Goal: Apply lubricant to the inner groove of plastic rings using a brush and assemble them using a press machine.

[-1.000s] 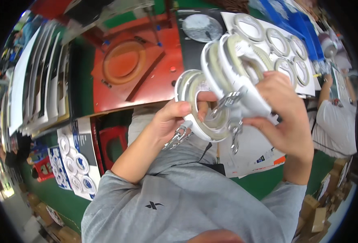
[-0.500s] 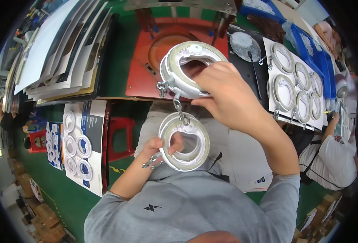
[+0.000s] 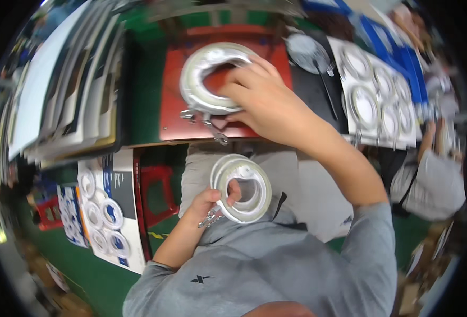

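Note:
My right hand (image 3: 265, 103) grips a thick white ring-shaped housing (image 3: 193, 82) by its right side, fingers hooked inside its opening. Small metal swivel clasps (image 3: 218, 134) dangle from that ring's near edge. Below it is a red plate (image 3: 172, 119) on the workbench; the ring appears to be above it, though contact cannot be made out. Close to my lap, my left hand (image 3: 204, 203) pinches a second white ring housing (image 3: 264, 193) at its left edge, with fingertips showing through the opening. Metal clasps (image 3: 210, 217) hang beside those fingers.
Right of the red plate stand a round dish (image 3: 305, 50) and a dark stick (image 3: 327, 95). A white board (image 3: 344, 68) holds several similar rings; blue bins (image 3: 397, 53) lie beyond. Stacked sheets (image 3: 48, 79) rise at left, above another ring-covered board (image 3: 125, 211). A co-worker (image 3: 429, 177) sits at right.
The upper ring has moved left and away from me in my right hand, over the red plate. Its hanging clasp has drawn apart from the lower ring. My left hand stays nearly in place.

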Tool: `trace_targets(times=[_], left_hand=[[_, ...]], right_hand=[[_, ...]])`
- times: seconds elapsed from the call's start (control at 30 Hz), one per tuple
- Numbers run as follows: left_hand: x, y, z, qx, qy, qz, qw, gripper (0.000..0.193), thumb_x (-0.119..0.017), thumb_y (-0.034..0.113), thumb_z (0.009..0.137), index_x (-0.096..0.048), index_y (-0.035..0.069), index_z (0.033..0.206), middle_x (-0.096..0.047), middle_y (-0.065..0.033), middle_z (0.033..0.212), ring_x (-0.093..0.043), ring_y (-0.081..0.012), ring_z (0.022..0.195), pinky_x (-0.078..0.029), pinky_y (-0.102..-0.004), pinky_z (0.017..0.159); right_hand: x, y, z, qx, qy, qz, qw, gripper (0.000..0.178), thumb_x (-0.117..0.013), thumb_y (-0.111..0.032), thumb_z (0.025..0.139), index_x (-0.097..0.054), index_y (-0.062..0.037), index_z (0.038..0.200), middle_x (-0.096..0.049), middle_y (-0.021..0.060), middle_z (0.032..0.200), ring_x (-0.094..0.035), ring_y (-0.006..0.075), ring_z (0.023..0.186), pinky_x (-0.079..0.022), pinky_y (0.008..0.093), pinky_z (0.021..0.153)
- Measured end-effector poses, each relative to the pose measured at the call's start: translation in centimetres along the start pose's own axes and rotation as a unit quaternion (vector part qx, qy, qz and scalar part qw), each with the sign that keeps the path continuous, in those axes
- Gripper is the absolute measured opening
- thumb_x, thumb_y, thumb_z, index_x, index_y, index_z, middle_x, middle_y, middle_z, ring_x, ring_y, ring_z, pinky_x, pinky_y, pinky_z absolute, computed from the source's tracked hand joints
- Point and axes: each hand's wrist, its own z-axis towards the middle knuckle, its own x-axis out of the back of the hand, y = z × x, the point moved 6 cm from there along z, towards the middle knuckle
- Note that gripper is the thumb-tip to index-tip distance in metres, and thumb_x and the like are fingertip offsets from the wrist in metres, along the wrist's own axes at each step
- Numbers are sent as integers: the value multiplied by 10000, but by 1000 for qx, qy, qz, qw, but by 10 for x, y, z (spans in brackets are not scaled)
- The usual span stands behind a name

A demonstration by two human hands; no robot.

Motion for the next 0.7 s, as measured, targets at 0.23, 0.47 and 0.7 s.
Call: trace_targets(times=[0.23, 0.47, 0.7], left_hand=[[5, 4, 22, 0, -34, -96, 995, 467, -769, 302, 778, -632, 7, 1112, -630, -43, 808, -476, -123, 659, -415, -282, 597], [-16, -22, 63, 144, -9, -93, 985, 363, -780, 303, 815, -601, 63, 1019, -563, 5, 771, -406, -103, 663, -360, -262, 570], [-60, -26, 82, 230, -48, -99, 967, 360, -710, 244, 878, -555, -12, 1078, -564, -68, 825, -492, -156, 712, -489, -277, 409]], right_hand=[[53, -36, -123, -102, 174, 46, 978, 140, -752, -139, 846, -699, -63, 951, -687, 60, 964, -668, 235, 896, -520, 363, 734], [7, -56, -596, -789, 91, -156, 587, 301, -691, -106, 892, -645, 9, 1167, -644, 243, 1144, -659, 415, 1032, -552, 463, 898], [1, -84, -628, -928, -51, -154, 335, 501, -732, -275, 868, -595, 14, 1253, -618, 243, 1279, -640, 400, 1168, -499, 489, 1002]])
